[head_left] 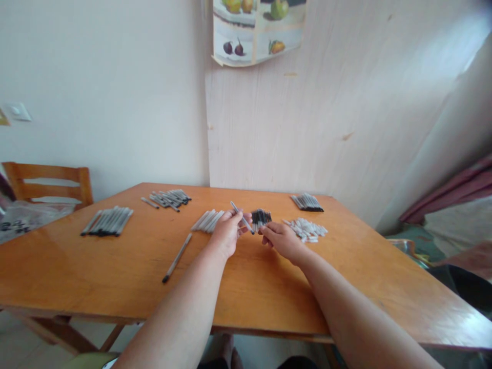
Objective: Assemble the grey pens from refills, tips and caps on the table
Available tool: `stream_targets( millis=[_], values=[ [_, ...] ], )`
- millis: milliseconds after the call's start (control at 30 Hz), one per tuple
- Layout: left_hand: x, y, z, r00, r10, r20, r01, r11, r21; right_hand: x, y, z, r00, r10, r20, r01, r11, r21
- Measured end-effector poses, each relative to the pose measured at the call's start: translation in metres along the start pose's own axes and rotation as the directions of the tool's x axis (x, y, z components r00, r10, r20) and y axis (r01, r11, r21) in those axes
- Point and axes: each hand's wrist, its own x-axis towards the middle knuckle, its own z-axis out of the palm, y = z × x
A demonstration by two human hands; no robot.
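Note:
My left hand [227, 231] grips a thin grey pen barrel [241, 216] that points up and to the left. My right hand [281, 239] is curled at the pen's lower tip, right by a small cluster of black pen parts [261, 217] on the wooden table [115, 271]. Just left of my left hand lies a short row of pale barrels [208, 221]. A heap of small white caps [306, 229] sits right of my right hand. Whether the right fingers pinch a small part is hidden.
A single finished pen [177, 258] lies loose at centre left. Rows of pens rest at the left [108, 221], back left [169, 198] and back right [307, 202]. A wooden chair [49, 182] stands at the left, the wall close behind.

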Motion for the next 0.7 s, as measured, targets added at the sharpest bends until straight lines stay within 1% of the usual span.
stream_targets(
  millis=[100, 200, 300, 433, 533, 700],
  values=[
    [0.0, -0.002, 0.0, 1.0, 0.012, 0.015, -0.012, 1.0, 0.002, -0.005, -0.006, 0.012, 0.986, 0.052, 0.16, -0.084, 0.976, 0.199],
    [0.001, -0.003, 0.0, 1.0, 0.015, 0.018, -0.015, 1.0, 0.008, -0.007, -0.011, 0.014, 0.973, 0.055, 0.225, -0.127, 0.939, 0.321],
    [-0.001, -0.003, 0.002, 0.999, -0.008, 0.037, 0.008, 1.0, 0.009, -0.008, -0.014, 0.011, 0.973, 0.075, 0.218, -0.159, 0.902, 0.401],
    [-0.005, -0.002, 0.005, 0.992, -0.052, 0.115, 0.049, 0.998, 0.027, -0.007, -0.015, 0.008, 0.976, 0.101, 0.195, -0.182, 0.871, 0.457],
    [-0.007, -0.002, 0.006, 0.99, -0.052, 0.128, 0.05, 0.999, 0.022, -0.007, -0.015, 0.008, 0.986, 0.089, 0.143, -0.143, 0.89, 0.433],
    [-0.007, -0.001, 0.007, 0.994, -0.056, 0.099, 0.054, 0.998, 0.024, -0.007, -0.017, 0.01, 0.998, 0.044, 0.047, -0.057, 0.946, 0.318]
  ],
)
